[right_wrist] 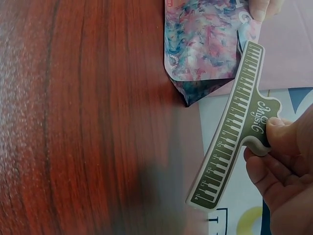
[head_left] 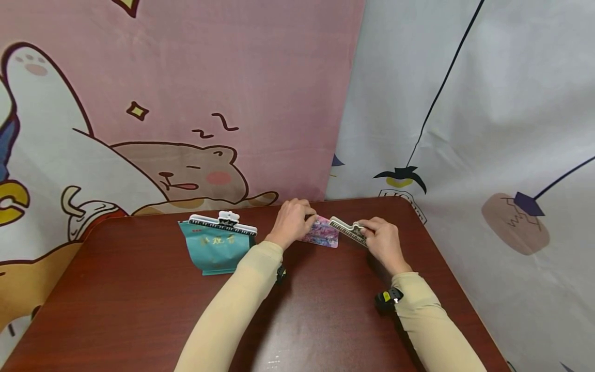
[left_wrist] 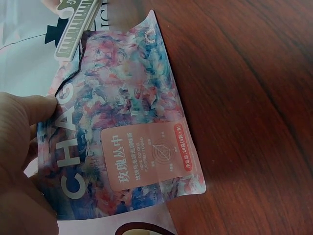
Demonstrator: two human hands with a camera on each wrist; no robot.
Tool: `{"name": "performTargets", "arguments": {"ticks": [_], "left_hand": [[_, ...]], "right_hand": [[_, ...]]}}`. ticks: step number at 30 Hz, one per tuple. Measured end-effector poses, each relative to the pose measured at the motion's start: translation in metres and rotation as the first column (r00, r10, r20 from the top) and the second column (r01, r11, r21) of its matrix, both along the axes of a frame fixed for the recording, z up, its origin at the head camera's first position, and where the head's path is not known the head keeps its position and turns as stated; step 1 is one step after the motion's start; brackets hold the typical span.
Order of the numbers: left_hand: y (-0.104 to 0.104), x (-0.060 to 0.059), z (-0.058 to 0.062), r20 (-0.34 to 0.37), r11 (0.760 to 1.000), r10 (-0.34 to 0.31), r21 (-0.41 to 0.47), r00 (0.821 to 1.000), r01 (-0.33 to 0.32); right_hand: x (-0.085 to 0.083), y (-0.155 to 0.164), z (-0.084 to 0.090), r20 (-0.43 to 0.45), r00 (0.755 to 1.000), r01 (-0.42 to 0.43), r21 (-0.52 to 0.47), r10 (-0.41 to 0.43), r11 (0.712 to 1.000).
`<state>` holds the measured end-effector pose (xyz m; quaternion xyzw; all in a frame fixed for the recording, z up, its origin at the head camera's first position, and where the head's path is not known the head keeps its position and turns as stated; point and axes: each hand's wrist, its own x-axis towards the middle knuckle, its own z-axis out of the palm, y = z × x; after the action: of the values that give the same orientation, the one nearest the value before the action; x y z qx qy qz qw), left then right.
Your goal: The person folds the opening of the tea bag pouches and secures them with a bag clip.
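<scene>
My left hand pinches the top edge of a pink and blue marbled pouch that lies on the dark wooden table. In the left wrist view my thumb presses on the pouch, which carries a pink label. My right hand pinches the handle of a long olive clip printed with piano keys. The clip is held at the pouch's right top corner, its far end beside that edge. I cannot tell whether the clip bites the pouch.
A teal pouch lies at the left of the table, its top closed by a white piano-key clip. Cartoon-printed cloth hangs behind the table and to its right.
</scene>
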<state>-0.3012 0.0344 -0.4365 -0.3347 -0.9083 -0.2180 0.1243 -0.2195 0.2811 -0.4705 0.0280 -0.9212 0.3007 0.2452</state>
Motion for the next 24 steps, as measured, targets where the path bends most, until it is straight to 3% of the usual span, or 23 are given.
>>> {"name": "performTargets", "arguments": {"ticks": [17, 24], "left_hand": [[0.0000, -0.0003, 0.0005, 0.002, 1.000, -0.006, -0.004, 1.000, 0.006], [0.0002, -0.0006, 0.0005, -0.003, 1.000, -0.013, 0.008, 1.000, 0.013]], "right_hand": [[-0.0005, -0.0060, 0.0044, -0.004, 1.000, 0.001, -0.020, -0.001, 1.000], [-0.0008, -0.0082, 0.0050, 0.032, 0.999, 0.007, -0.029, -0.006, 1.000]]}}
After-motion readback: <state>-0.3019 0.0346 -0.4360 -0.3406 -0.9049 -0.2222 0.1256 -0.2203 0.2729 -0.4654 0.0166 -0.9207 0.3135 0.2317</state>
